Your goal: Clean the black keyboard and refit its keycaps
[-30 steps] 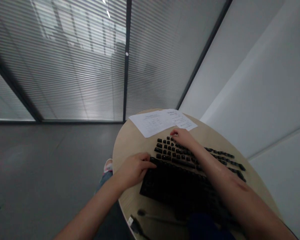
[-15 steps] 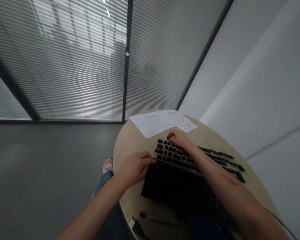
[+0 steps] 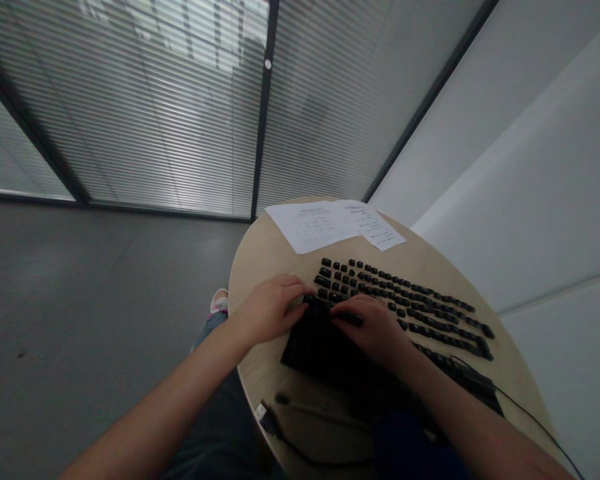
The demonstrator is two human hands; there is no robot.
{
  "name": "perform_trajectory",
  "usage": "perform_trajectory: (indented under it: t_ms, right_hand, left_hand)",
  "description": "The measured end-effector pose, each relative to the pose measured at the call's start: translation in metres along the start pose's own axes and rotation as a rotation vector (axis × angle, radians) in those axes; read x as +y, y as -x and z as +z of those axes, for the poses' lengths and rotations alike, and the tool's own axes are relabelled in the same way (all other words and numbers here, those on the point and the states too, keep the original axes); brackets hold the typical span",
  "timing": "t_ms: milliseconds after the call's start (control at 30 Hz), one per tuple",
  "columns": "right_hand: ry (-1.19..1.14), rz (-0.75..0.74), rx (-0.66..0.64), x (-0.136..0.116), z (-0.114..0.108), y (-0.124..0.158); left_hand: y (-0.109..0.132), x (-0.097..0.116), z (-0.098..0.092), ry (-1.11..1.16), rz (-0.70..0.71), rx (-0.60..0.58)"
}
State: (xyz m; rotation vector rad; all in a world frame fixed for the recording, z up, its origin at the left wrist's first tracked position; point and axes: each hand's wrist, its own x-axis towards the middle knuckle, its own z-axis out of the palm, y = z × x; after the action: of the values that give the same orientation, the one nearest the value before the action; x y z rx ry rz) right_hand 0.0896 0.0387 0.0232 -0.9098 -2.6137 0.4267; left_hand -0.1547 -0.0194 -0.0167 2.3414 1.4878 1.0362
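Observation:
A dark keyboard lies near the front of the round table, partly hidden by my right arm and deep in shadow. My left hand grips its far left corner with thumb and index finger. Over the keyboard's far edge, my right hand is closed in a pinch, close to the left fingertips. The small black keycap in that pinch is mostly hidden by the fingers. Beyond the keyboard, loose black keycaps lie in several rows, with a gap in the farthest row near its left end.
Two printed sheets lie at the table's far side. A USB plug with a black cable and a thin, dark-tipped tool lie near the front edge. Another cable runs off at the right. Blinds and a white wall stand behind the table.
My right hand has come back from the farthest row of keycaps to the keyboard, beside my left hand. One keycap has left that row. The view has tilted slightly downward.

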Motion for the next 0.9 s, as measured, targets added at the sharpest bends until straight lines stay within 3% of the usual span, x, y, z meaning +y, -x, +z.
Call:
perform_trajectory:
  t_ms: [200,567,900]
  right_hand:
    - [0.023,-0.009,0.009,-0.003,0.007,-0.004]
    - [0.081,-0.130,0.038,-0.005,0.011,-0.003]
    - [0.134,-0.067,-0.053,-0.007,0.005,-0.012]
  left_hand:
    - [0.001,0.002,-0.001,0.034,0.056,-0.007]
    - [0.000,-0.001,0.006,-0.005,-0.031,-0.101]
    - [-0.002,0.002,0.000,-0.017,-0.047,-0.119]
